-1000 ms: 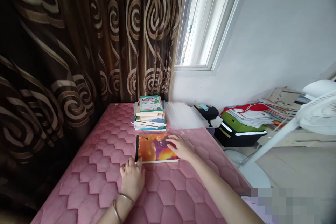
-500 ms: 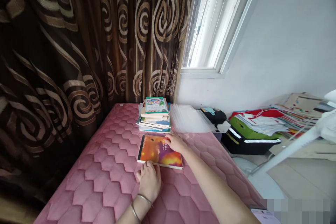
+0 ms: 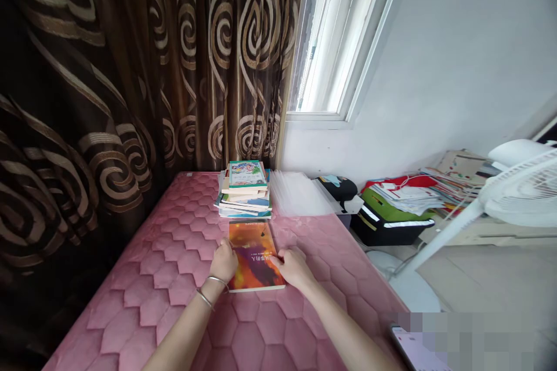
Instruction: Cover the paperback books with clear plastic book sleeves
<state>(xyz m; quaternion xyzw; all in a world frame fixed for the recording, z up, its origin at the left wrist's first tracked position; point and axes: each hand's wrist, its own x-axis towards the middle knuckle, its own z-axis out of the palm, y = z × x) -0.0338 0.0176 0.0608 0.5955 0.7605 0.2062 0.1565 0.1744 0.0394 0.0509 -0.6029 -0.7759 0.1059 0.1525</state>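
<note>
An orange and purple paperback book (image 3: 251,269) lies on the pink quilted mattress (image 3: 191,295), its cover up and its long sides running away from me. My left hand (image 3: 224,261), with two bangles at the wrist, is closed on the book's left edge. On the opposite edge, my right hand (image 3: 293,266) grips the book, fingers at the side and a fingertip over the cover. Just beyond the book stands a stack of books (image 3: 244,197), topped by one with a green border.
Clear plastic sheets (image 3: 300,194) lie right of the stack. A patterned brown curtain (image 3: 209,69) hangs behind and to the left. Off the mattress's right side are a green and black box (image 3: 391,217) and a white fan (image 3: 517,185). A phone (image 3: 418,348) lies at the lower right.
The book has been turned about a quarter turn, from lying crosswise to lengthwise. My left hand went from its near edge to its left side, my right hand to its right side. The view shifted slightly.
</note>
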